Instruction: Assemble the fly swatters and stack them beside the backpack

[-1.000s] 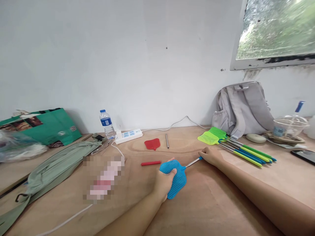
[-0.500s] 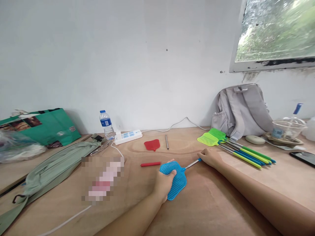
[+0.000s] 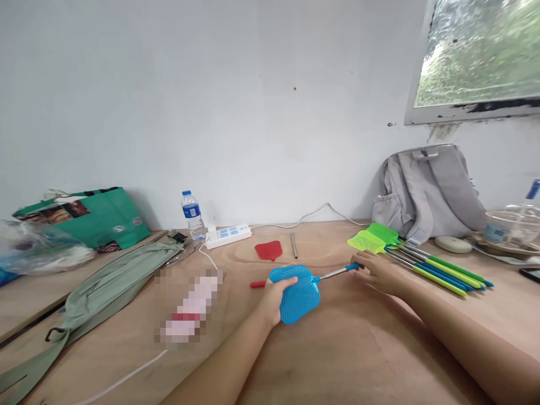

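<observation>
A blue fly swatter (image 3: 301, 301) is held level above the table between my two hands. My left hand (image 3: 272, 304) grips its mesh head, thumb lying across the top. At the end of the blue handle, my right hand (image 3: 377, 273) has its fingers closed around the tip; a short metal shaft shows between handle and head. Partly hidden behind the left hand and the head is a red handle (image 3: 257, 284). Beyond lie a red swatter head (image 3: 269, 250) and a loose metal rod (image 3: 294, 246).
Several fly swatters with light green heads (image 3: 366, 241) lie right of my right hand. Behind them stands a grey backpack (image 3: 439, 191). A power strip (image 3: 228, 235), a water bottle (image 3: 192, 215), a grey-green bag (image 3: 113, 281) and a green shopping bag (image 3: 122, 211) are left.
My right hand has shifted its grip, and more of the blue handle now shows. The swatter's head has turned and risen slightly, now covering part of the red handle. The view has swung a little left.
</observation>
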Action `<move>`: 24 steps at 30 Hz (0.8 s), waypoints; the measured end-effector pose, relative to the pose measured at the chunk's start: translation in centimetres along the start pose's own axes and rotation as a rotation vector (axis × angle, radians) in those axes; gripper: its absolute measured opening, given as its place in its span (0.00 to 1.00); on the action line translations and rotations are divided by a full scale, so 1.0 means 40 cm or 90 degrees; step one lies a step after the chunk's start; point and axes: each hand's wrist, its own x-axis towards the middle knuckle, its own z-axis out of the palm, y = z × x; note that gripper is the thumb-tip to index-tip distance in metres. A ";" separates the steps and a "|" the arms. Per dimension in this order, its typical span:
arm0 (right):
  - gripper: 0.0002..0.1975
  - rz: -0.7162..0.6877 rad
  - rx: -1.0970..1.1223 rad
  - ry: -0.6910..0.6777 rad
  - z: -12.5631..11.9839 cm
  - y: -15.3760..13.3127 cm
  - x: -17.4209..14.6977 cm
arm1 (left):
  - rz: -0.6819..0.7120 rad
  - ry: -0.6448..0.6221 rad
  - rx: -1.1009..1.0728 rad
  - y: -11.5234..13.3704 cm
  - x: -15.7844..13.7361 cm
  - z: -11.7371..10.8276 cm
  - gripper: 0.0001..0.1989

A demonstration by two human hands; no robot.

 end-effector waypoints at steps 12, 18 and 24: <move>0.19 0.066 -0.173 0.198 -0.065 0.164 -0.075 | 0.364 -0.038 0.140 0.060 0.044 -0.078 0.09; 0.18 0.342 -0.310 0.176 -0.113 0.294 -0.140 | 0.529 0.161 0.546 0.050 0.062 -0.104 0.04; 0.07 0.506 -0.335 0.069 -0.139 0.273 -0.159 | 0.529 0.322 0.745 0.065 0.069 -0.114 0.03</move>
